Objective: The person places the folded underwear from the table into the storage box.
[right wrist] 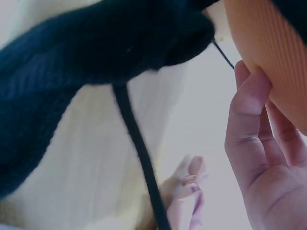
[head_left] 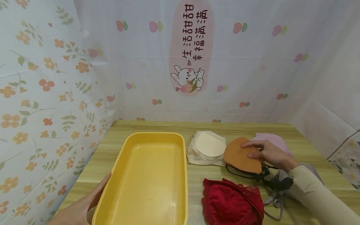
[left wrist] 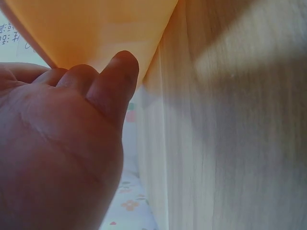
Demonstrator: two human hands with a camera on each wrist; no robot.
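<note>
My right hand [head_left: 268,153] pinches the edge of a folded bra [head_left: 242,154] with an orange cup side and black straps. In the right wrist view, the thumb and fingers [right wrist: 252,91] hold its ribbed orange fabric [right wrist: 273,62], and a dark part [right wrist: 96,52] of it hangs loose nearby. My left hand [head_left: 81,203] rests against the left outer wall of a yellow plastic tray [head_left: 184,175]; the left wrist view shows its fingers [left wrist: 120,72] on that wall. The tray holds nothing.
Left of the orange bra lies a cream bra [head_left: 209,145]. A red lace undergarment [head_left: 232,203] is in front, a lilac one [head_left: 274,140] behind the right hand. Grey fabric [head_left: 309,170] with a strap lies partly under the right sleeve. Printed cloth [head_left: 135,72] hangs behind the wooden table [head_left: 98,165].
</note>
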